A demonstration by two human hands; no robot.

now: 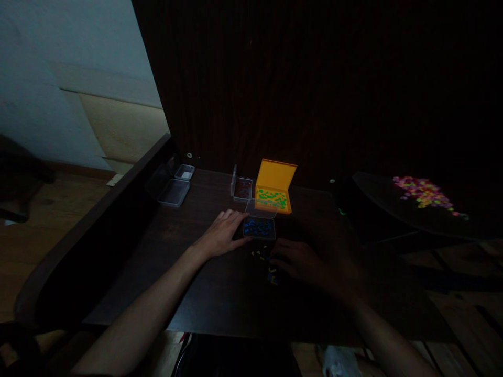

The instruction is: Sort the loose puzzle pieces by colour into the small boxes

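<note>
A small clear plastic box (259, 238) lies on the dark table with its lid up, holding many small blue pieces (259, 227). My left hand (226, 233) grips its left side, thumb at the front corner and fingers near the hinge. Just in front of the box, loose yellow and blue pieces (272, 277) are scattered on the tabletop. Over their right edge is my right hand (296, 257), fingers curled together and pointing down at them. Whatever its fingertips hold is too dark and small to make out.
Behind stands an open yellow box (276, 173) with green pieces. To its left is an open clear box (242, 189) with dark reddish pieces. Another open clear case (175, 192) lies farther left, by the raised side panel (98, 209). Colourful flowerlike items (426, 193) sit at right.
</note>
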